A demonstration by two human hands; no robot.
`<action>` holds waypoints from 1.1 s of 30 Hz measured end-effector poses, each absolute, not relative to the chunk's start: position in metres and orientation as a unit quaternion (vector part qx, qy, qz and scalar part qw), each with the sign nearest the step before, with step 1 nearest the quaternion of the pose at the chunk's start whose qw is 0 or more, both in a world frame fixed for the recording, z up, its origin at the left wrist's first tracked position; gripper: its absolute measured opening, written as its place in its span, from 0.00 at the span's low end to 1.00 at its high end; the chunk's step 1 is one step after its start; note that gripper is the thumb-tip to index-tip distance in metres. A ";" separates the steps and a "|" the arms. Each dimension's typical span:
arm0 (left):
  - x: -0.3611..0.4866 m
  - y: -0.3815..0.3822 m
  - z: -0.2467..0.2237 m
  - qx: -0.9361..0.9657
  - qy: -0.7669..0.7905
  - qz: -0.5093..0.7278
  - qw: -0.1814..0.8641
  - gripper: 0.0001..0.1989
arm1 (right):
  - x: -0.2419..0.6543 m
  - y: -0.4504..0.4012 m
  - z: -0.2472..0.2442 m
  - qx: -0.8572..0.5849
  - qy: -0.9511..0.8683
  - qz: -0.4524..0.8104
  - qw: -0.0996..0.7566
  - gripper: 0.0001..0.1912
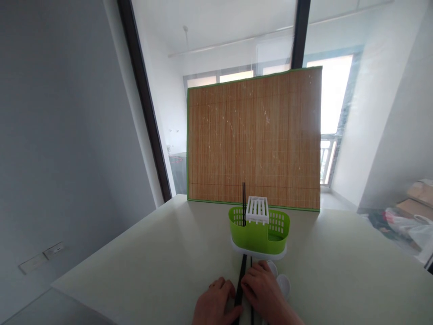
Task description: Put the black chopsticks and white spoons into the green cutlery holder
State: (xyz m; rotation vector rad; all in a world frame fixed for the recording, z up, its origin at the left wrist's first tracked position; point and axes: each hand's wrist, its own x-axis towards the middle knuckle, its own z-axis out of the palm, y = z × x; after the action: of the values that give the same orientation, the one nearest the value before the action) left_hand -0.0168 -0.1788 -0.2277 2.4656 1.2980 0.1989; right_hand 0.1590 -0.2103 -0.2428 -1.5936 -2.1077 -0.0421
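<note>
On the table in front of me lies a tight row of black chopsticks (pixel 242 266), seen as one dark strip. My left hand (pixel 216 301) is closed along its left side, fingers curled and thumb against the strip. From the other side, my right hand (pixel 265 289) bends its fingers over a single black chopstick (pixel 251 311), fingertips touching the strip. White spoons (pixel 283 285) lie partly hidden beside my right hand. Just beyond is a green utensil basket (pixel 257 241) with a white slotted rack (pixel 257 209) over its middle. Two black chopsticks (pixel 244 203) stand upright in its left compartment.
A bamboo mat (pixel 253 140) with green edging stands upright at the back of the white table (pixel 152 266). Behind it are glass panels with dark frames. A grey wall (pixel 67 135) borders the left; bags and boxes (pixel 416 221) lie at the right.
</note>
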 end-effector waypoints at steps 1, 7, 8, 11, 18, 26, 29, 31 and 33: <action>-0.019 -0.178 -0.227 0.867 0.460 0.072 0.175 0.10 | 0.159 -0.210 -0.243 -0.584 -0.772 -0.014 0.249 0.06; -0.029 -0.178 -0.234 0.862 0.470 0.091 0.169 0.08 | 0.156 -0.213 -0.238 -0.574 -0.779 0.017 0.250 0.06; -0.029 -0.179 -0.235 0.862 0.470 0.092 0.168 0.08 | 0.155 -0.214 -0.238 -0.573 -0.781 0.023 0.246 0.06; -0.029 -0.182 -0.236 0.860 0.474 0.092 0.164 0.07 | 0.155 -0.215 -0.238 -0.572 -0.784 0.034 0.239 0.07; -0.031 -0.189 -0.223 0.847 0.508 0.075 0.137 0.06 | 0.156 -0.214 -0.236 -0.574 -0.783 0.045 0.234 0.07; -0.025 -0.192 -0.217 0.842 0.521 0.062 0.121 0.07 | 0.157 -0.215 -0.236 -0.572 -0.784 0.044 0.238 0.06; -0.028 -0.191 -0.215 0.840 0.526 0.059 0.120 0.06 | 0.157 -0.216 -0.236 -0.572 -0.784 0.041 0.238 0.05; -0.032 -0.190 -0.214 0.837 0.531 0.059 0.117 0.07 | 0.156 -0.216 -0.235 -0.572 -0.785 0.040 0.235 0.06; -0.035 -0.189 -0.212 0.835 0.535 0.058 0.116 0.07 | 0.155 -0.216 -0.234 -0.572 -0.787 0.040 0.231 0.06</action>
State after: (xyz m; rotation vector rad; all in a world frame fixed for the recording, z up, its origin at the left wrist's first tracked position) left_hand -0.0348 -0.1894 -0.2125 2.4454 1.5677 0.1711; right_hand 0.1549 -0.2163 -0.2338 -1.5718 -2.1632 0.1107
